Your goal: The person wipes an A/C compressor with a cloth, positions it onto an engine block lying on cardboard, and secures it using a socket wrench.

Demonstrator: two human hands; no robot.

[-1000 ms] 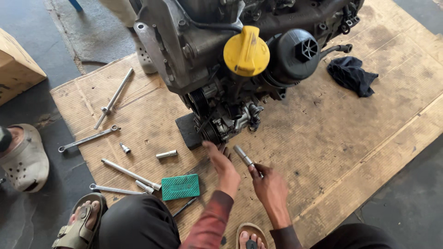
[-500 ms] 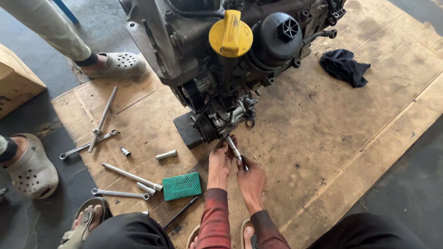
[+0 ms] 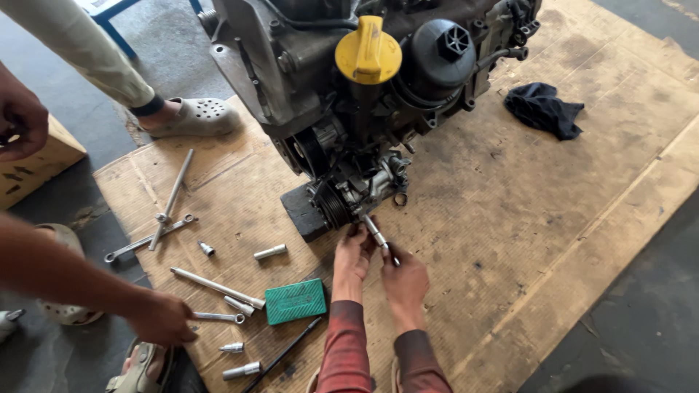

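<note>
A car engine (image 3: 349, 109) with a yellow filler cap (image 3: 368, 52) stands on a sheet of cardboard (image 3: 524, 218). My right hand (image 3: 405, 280) grips a slim silver socket wrench (image 3: 378, 236) whose tip points up into the engine's lower pulley area. My left hand (image 3: 354, 255) rests fingers against the engine base beside the tool's tip; whether it holds anything I cannot tell. Both my sleeves are red.
Another person's hand (image 3: 162, 317) reaches for a wrench (image 3: 218, 317) at lower left among several loose extension bars and sockets. A green box (image 3: 295, 300) lies near. A dark rag (image 3: 542, 109) lies at right. A standing person's foot in a clog (image 3: 191, 116) is by the engine.
The view has drawn closer. My hands have moved up to the engine base, and the wrench tip now meets it. Another person's arm has come in at lower left.
</note>
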